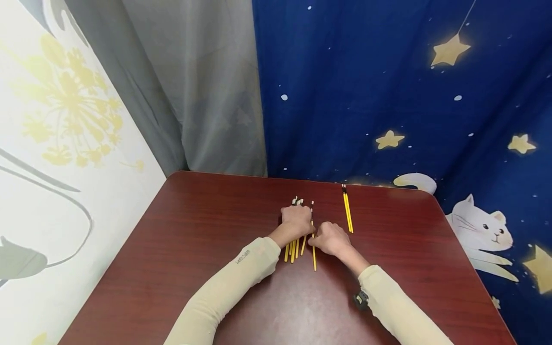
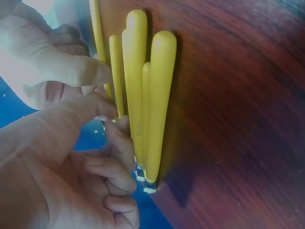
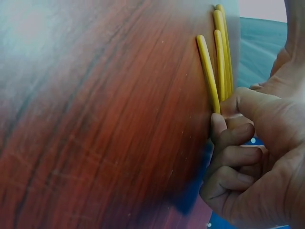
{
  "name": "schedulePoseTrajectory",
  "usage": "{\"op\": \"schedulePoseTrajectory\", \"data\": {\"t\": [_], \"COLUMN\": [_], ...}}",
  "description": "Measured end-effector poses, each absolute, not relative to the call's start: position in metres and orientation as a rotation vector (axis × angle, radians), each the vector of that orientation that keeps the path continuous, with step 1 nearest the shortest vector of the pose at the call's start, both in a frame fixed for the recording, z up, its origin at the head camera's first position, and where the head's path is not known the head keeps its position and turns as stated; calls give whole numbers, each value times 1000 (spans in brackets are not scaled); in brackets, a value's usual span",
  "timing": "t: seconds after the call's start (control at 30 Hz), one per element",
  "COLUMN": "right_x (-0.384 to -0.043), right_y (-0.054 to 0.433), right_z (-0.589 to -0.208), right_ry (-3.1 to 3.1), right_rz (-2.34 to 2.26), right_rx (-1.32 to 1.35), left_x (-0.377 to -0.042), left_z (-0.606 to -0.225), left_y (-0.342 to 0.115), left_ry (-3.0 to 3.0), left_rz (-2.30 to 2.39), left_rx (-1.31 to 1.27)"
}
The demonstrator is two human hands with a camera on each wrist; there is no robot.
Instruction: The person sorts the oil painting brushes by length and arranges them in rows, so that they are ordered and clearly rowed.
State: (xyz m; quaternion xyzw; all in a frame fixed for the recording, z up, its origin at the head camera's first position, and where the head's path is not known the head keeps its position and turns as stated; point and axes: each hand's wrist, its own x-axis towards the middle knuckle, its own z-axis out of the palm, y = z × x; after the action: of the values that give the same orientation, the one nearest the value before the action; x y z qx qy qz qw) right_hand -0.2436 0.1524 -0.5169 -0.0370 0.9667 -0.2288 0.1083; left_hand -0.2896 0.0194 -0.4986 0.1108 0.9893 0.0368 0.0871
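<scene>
Several yellow-handled paintbrushes (image 1: 292, 251) with dark collars and pale tips lie side by side on the table, partly hidden under my left hand (image 1: 297, 221). In the left wrist view, its thumb and forefinger pinch a thin paintbrush (image 2: 116, 71) at the bunch's inner side, the other fingers curled beside the thicker handles (image 2: 162, 95). Just to the right, my right hand (image 1: 332, 238) pinches a single paintbrush (image 1: 314, 258) between thumb and forefinger. The right wrist view shows this brush's handle (image 3: 207, 67) slanting slightly away from the others. Both thumbs are close together.
Two more paintbrushes (image 1: 348, 211) lie together near the far edge, right of my hands. The reddish-brown wooden table (image 1: 207, 215) meets a grey and blue curtain (image 1: 327, 96) at the back. A white patterned wall (image 1: 77, 191) stands on the left.
</scene>
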Motion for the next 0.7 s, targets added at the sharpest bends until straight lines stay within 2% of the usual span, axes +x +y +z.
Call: {"op": "schedulePoseTrajectory", "data": {"t": [0.2,0.7], "right_x": [-243,-252], "right_y": [161,191], "right_z": [-519,-504], "right_ry": [2849,2875], "right_rz": [-726,-826], "right_rx": [-167,-101], "left_x": [-290,-299], "left_z": [-501,-485], "left_y": [20,22], "left_ry": [2948,2961], "left_rz": [141,263], "left_rx": [354,372]}}
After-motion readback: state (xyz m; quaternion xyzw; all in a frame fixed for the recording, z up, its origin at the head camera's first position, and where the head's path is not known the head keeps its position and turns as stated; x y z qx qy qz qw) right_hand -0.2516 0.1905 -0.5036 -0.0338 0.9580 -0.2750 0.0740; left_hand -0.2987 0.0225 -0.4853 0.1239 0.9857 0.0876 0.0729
